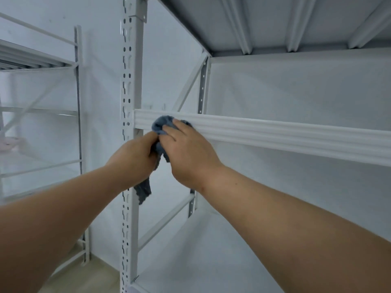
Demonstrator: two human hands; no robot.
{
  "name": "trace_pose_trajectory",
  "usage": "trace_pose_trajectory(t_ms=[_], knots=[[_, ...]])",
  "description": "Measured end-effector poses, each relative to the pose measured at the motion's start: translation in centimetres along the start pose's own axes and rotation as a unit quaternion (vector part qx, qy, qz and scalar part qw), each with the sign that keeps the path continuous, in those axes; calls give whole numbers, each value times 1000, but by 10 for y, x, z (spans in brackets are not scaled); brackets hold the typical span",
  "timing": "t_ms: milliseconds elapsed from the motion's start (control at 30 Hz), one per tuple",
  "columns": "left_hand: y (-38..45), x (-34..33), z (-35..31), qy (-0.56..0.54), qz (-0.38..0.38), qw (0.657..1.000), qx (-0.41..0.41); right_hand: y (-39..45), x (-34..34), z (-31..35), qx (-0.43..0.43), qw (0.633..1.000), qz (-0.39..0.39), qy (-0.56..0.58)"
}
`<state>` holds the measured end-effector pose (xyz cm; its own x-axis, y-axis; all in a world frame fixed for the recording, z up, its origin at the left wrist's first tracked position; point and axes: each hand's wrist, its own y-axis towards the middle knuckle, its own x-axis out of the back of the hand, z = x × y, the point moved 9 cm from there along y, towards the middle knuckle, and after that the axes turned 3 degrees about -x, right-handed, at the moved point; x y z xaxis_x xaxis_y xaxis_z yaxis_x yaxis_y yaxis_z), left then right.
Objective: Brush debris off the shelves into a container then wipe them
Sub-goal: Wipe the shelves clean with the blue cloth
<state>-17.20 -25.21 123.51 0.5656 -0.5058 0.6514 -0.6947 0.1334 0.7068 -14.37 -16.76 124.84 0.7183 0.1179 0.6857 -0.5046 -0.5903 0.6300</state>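
- Both hands meet at the left end of the front rail [275,134] of the white metal rack, just right of its slotted front post [128,144].
- The left hand [135,155] is curled around a bunched part of a grey-blue cloth [159,125], gripping it below the rail's lower edge.
- A loose tail of the cloth hangs down under the left hand, in front of the post.
- The right hand [186,149] lies over the cloth with its fingers fairly straight, pressing the upper wad against the ribbed front face of the rail.
- The cloth shows above and between the two hands, touching the rail near its left end.
- The rail runs from the post to the right edge of the view, sloping down as it goes.
- An upper shelf [275,22] is seen from below, with ribs across its underside.
- A lower shelf [201,261] lies beneath the arms, its front left corner at the foot of the post.
- A second white rack [42,64] stands to the left, against the same pale wall [169,60], well apart from the hands.
- A strip of beige floor [84,278] shows at the bottom left, between the two racks.
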Motion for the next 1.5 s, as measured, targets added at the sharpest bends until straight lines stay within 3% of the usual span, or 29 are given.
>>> trace_pose_trajectory(t_ms=[67,167,367,633,900,1100,1200,1367,1500], knots=[[-11,-24,1,-16,49,999,15,-20,-15,-1,-2,999,25,25],[-31,-65,3,-26,148,988,45,-59,-40,-15,-79,983,119,113],[-79,-142,2,-29,283,953,101,-147,-117,-48,-236,889,306,247],[-146,-228,13,-164,466,852,172,-218,-182,-55,-300,817,414,266],[-161,-255,39,-207,447,835,245,-246,-217,-58,-401,741,411,349],[-161,-266,60,-255,443,811,283,-236,-233,-58,-451,723,378,362],[-155,-268,73,-202,437,837,261,-231,-239,-52,-454,726,363,366],[-158,-274,82,-164,468,834,242,-222,-241,-44,-473,710,336,398],[-166,-275,73,-192,547,778,244,-231,-242,-40,-485,665,371,429]])
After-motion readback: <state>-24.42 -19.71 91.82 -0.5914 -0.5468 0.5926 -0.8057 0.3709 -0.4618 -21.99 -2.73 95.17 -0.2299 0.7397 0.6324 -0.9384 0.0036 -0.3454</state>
